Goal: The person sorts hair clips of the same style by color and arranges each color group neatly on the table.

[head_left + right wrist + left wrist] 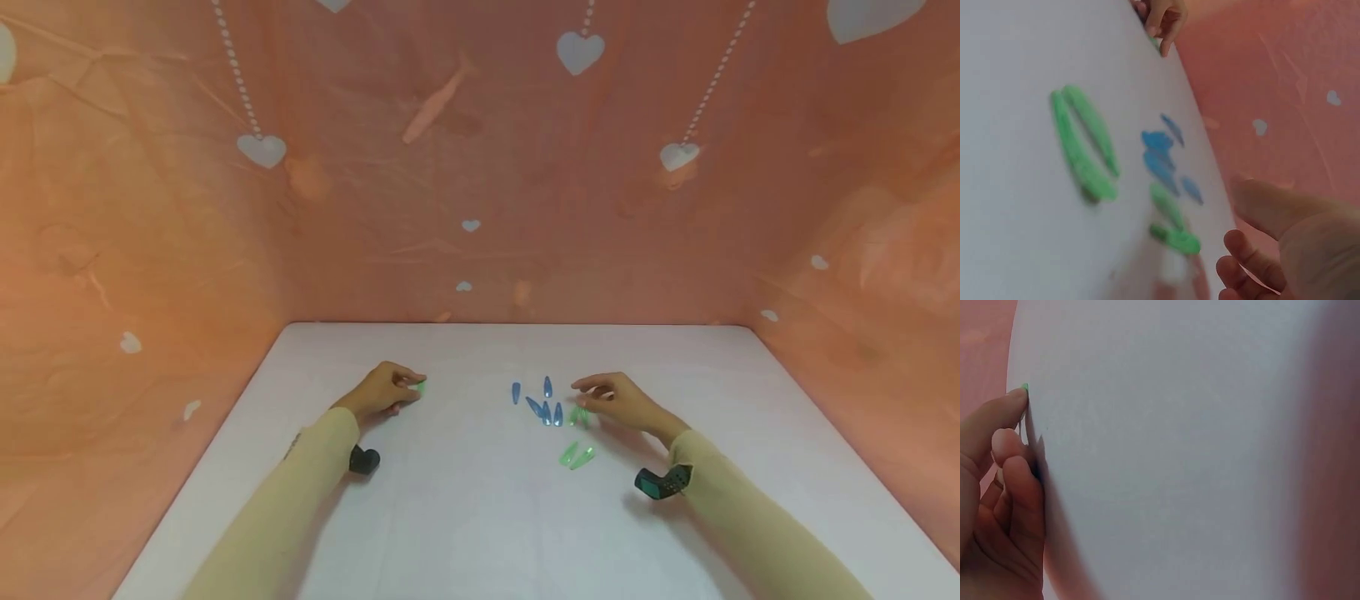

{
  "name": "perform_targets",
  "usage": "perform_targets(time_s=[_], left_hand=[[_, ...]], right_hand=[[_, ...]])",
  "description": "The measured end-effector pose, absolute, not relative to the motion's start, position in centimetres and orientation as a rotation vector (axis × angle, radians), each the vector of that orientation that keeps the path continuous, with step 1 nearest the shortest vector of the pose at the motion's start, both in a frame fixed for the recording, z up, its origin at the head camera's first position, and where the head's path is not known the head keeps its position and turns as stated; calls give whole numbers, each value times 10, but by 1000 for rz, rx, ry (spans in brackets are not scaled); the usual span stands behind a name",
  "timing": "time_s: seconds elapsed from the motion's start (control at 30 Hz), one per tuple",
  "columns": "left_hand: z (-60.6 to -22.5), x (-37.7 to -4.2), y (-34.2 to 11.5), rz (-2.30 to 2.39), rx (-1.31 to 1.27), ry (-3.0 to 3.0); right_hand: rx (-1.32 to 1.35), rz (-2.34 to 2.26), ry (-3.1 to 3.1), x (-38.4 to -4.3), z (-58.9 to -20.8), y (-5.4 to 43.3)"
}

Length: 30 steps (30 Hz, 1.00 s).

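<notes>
Over the left part of the white table, my left hand (386,389) pinches a small green hair clip (422,387) between thumb and fingers. Only the clip's tip shows in the left wrist view, at the fingertips (1017,395). My right hand (622,402) hovers at the right with relaxed fingers and holds nothing. Right by its fingertips lies a pair of green hair clips (573,415). Two more green clips (582,458) lie nearer to me. Several blue hair clips (558,414) are spread just left of the right hand.
The white table (465,517) is enclosed at the back and sides by an orange-pink sheet (360,217) printed with white hearts. A dark wrist camera (365,460) sits on the left forearm, and another camera (662,482) on the right, low over the table.
</notes>
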<state>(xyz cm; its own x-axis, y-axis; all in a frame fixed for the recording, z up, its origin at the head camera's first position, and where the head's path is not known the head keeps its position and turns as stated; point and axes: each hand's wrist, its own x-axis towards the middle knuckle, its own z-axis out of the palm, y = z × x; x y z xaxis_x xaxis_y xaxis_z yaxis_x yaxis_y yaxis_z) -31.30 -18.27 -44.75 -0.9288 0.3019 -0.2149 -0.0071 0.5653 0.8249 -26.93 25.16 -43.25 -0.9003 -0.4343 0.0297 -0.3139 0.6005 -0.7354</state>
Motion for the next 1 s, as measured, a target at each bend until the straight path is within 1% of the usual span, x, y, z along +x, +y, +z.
perform_targets(time_s=[0.17,0.43,0.63,1.0], left_hand=[[-446,-311,-183,1312,229,2470],[-443,-309,-182,1355,220,2442],[-446,-311,-184,1357,225,2456],[-447,-310,-183,1364,221,2437]], right_hand=[[-611,-1153,2675,-263,-438,259],[-605,-1052,2731,-252,-442,258],[-669,-1015,2757,-252,-445,258],[-704,-999,2824,-252,-455,260]])
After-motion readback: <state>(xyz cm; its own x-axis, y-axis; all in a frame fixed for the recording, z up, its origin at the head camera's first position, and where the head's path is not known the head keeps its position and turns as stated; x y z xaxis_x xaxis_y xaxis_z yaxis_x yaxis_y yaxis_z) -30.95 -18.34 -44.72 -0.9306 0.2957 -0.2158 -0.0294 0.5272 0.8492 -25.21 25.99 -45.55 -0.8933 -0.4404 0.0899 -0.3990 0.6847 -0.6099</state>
